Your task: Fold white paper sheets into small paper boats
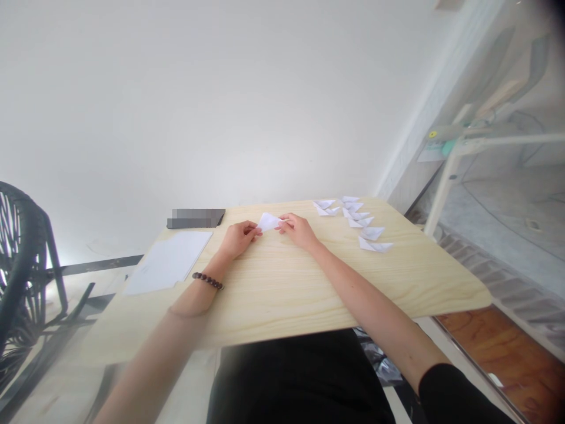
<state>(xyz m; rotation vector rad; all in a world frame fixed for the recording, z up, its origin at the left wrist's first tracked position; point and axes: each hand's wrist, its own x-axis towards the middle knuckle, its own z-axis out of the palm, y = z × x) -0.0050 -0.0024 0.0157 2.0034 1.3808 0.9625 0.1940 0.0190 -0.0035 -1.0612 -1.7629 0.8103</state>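
Observation:
A small folded piece of white paper [268,221] is held between my two hands over the far middle of the table. My left hand [241,237], with a dark bead bracelet on its wrist, pinches the paper's left corner. On the other side, the fingers of my right hand [298,229] are closed on its right corner. Several folded paper boats [359,221] stand in loose rows to the right of my right hand. A stack of white paper sheets [170,259] lies left of my left hand.
A dark flat object [196,219], partly blurred out, lies at the table's far left corner. The pale wooden table [282,300] meets a white wall [265,106] behind. A dark woven chair [22,253] is at the left, and a white metal frame [445,176] stands at the right.

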